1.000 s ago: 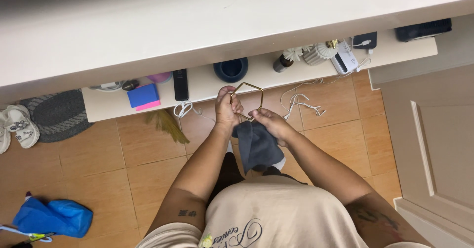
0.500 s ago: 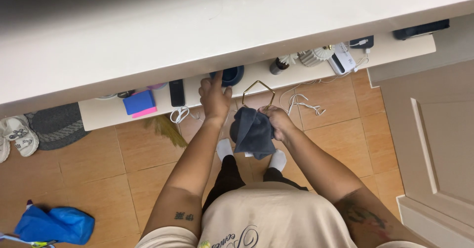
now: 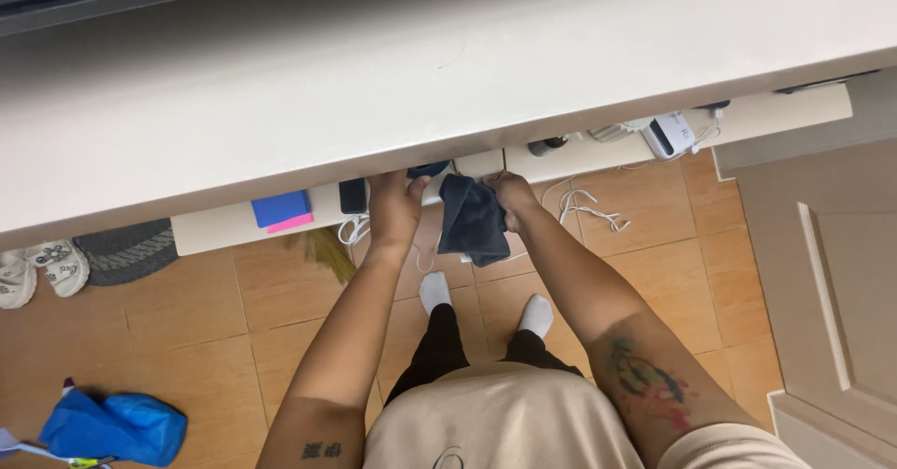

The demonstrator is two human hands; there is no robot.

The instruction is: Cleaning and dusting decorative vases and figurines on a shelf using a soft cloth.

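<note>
A dark grey cloth [image 3: 472, 221] hangs between my two raised hands, above my white-socked feet. My right hand [image 3: 509, 196] grips the cloth's upper right corner. My left hand [image 3: 397, 203] is closed at the cloth's upper left, where thin wires of a hanger [image 3: 505, 163] run up. Most of the hanger is hidden behind the wide white surface [image 3: 448, 86] that crosses the top of the view. Both hands sit just below that surface's edge.
A low white shelf [image 3: 215, 226] holds a blue and pink pad [image 3: 280, 209], a black phone [image 3: 352, 195] and a white device [image 3: 668, 135]. White cables [image 3: 587, 209] trail onto the tile floor. Sneakers [image 3: 47, 268], a grey mat [image 3: 126, 249], a blue bag [image 3: 112, 427] and a door [image 3: 841, 291] surround me.
Both hands rose with the cloth and hanger toward the white surface's edge. The hanger's wire triangle, plain before, is now mostly hidden. The view tilted down, showing my feet.
</note>
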